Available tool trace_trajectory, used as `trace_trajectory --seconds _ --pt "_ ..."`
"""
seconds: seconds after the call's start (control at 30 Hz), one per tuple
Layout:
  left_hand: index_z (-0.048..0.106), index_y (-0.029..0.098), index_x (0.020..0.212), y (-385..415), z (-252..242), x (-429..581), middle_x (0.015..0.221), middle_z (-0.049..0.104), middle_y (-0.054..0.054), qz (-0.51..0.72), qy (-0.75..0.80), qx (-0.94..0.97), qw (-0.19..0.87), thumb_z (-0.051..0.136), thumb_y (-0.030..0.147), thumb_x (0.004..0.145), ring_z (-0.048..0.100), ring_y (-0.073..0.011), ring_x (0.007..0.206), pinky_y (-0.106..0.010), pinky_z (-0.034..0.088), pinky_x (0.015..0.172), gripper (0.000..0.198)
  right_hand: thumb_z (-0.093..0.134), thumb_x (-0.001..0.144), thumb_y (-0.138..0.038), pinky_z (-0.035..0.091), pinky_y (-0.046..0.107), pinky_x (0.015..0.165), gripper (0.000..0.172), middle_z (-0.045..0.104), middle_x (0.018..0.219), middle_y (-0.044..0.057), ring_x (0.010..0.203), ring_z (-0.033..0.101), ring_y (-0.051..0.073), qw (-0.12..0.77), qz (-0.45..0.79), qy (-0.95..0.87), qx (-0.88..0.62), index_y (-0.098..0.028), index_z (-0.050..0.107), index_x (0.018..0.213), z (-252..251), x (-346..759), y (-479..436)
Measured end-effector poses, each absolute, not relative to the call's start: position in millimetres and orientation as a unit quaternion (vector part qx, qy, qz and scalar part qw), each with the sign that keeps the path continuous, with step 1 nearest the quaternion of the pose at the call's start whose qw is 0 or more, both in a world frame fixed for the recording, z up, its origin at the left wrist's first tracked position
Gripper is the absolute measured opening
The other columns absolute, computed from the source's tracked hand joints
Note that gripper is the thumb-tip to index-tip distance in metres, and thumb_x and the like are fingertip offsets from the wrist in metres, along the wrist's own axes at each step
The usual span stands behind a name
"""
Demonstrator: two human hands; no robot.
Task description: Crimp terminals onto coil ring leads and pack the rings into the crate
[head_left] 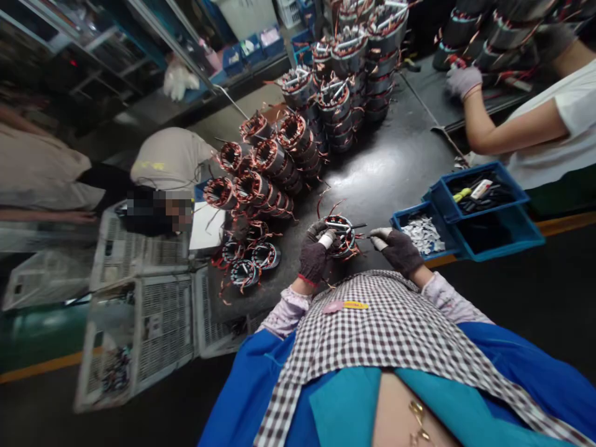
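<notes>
Stator winding work on the surface
Your left hand is gripping the stator; right hand fingers are clenching a tool, which, slipping, could nick the copper windings.

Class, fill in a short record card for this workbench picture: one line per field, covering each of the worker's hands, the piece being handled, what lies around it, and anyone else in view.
Left hand: dark-gloved left hand grips the side of a wound motor coil.
Right hand: dark-gloved right hand holds a thin tool reaching across the coil's top.
Surface: dark worktable.
Nearby left: stacked coils, piled in rows.
Nearby right: blue trays holding small parts.
Others: a co-worker's gloved hand at far right; another person bent over at left.
</notes>
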State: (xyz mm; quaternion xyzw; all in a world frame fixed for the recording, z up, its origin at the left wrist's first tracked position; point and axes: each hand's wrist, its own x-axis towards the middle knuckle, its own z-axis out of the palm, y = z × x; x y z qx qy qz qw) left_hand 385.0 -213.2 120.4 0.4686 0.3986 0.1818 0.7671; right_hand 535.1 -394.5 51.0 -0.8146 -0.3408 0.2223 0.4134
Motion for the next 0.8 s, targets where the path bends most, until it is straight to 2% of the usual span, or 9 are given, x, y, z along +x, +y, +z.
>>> trace_trajectory --seconds 0.1,0.17,0.27,0.43,0.57,0.67,0.73,0.8 --pt "0.073 0.026 0.104 -213 122 386 0.102 0.081 -0.002 0.186 0.406 0.458 0.768 0.1 0.046 0.069 0.072 -0.0234 0.086 -0.043 0.06 0.084 0.049 0.064 0.098 -0.022 0.057 0.035 0.095 0.019 0.083 0.106 0.012 0.1 0.075 0.024 0.422 0.235 -0.331 -0.811 -0.016 0.081 0.105 49 532 -390" --pt "0.075 0.027 0.099 -213 124 386 0.099 0.082 -0.002 0.19 0.405 0.454 0.771 0.103 0.046 0.063 0.073 -0.0245 0.084 -0.042 0.06 0.08 0.049 0.062 0.098 -0.025 0.058 0.03 0.082 0.017 0.08 0.089 0.006 0.084 0.074 0.02 0.464 0.279 -0.297 -0.787 -0.018 0.078 0.1 47 530 -387" --pt "0.078 0.031 0.095 -214 128 386 0.098 0.083 0.0 0.183 0.391 0.454 0.779 0.102 0.045 0.063 0.074 -0.026 0.086 -0.043 0.062 0.081 0.043 0.061 0.1 -0.036 0.056 0.026 0.065 0.019 0.072 0.069 -0.001 0.063 0.068 0.016 0.525 0.374 -0.234 -0.728 -0.021 0.072 0.096 46 528 -384" --pt "0.08 0.034 0.091 -213 132 391 0.097 0.083 0.0 0.172 0.385 0.453 0.786 0.1 0.047 0.062 0.076 -0.0312 0.087 -0.051 0.063 0.083 0.038 0.066 0.095 -0.055 0.059 0.029 0.065 0.033 0.073 0.069 -0.001 0.062 0.069 0.017 0.541 0.417 -0.232 -0.692 -0.023 0.068 0.089 52 533 -373" --pt "0.08 0.031 0.092 -222 136 388 0.1 0.083 -0.005 0.218 0.364 0.462 0.779 0.097 0.043 0.067 0.076 -0.0316 0.092 -0.051 0.062 0.087 0.033 0.06 0.094 -0.056 0.062 0.037 0.069 0.033 0.076 0.074 0.004 0.068 0.072 0.024 0.478 0.409 -0.308 -0.714 -0.025 0.072 0.089 61 530 -372" --pt "0.08 0.024 0.092 -234 132 386 0.104 0.08 -0.014 0.213 0.314 0.457 0.804 0.093 0.043 0.069 0.076 -0.031 0.094 -0.05 0.061 0.086 0.032 0.058 0.092 -0.058 0.065 0.05 0.078 0.03 0.083 0.092 0.008 0.086 0.079 0.035 0.4 0.366 -0.373 -0.753 -0.034 0.076 0.095 64 534 -379" --pt "0.08 0.022 0.093 -231 120 390 0.104 0.078 -0.019 0.203 0.307 0.448 0.815 0.093 0.042 0.064 0.075 -0.0289 0.086 -0.052 0.059 0.083 0.038 0.063 0.085 -0.06 0.064 0.055 0.072 0.029 0.082 0.088 0.011 0.081 0.079 0.04 0.319 0.384 -0.383 -0.777 -0.037 0.077 0.094 60 546 -373" --pt "0.079 0.023 0.092 -221 103 393 0.1 0.077 -0.019 0.203 0.304 0.444 0.818 0.097 0.042 0.055 0.073 -0.0265 0.079 -0.056 0.057 0.085 0.046 0.06 0.077 -0.061 0.062 0.059 0.067 0.038 0.08 0.082 0.016 0.073 0.077 0.044 0.217 0.362 -0.402 -0.813 -0.035 0.079 0.098 54 556 -360"
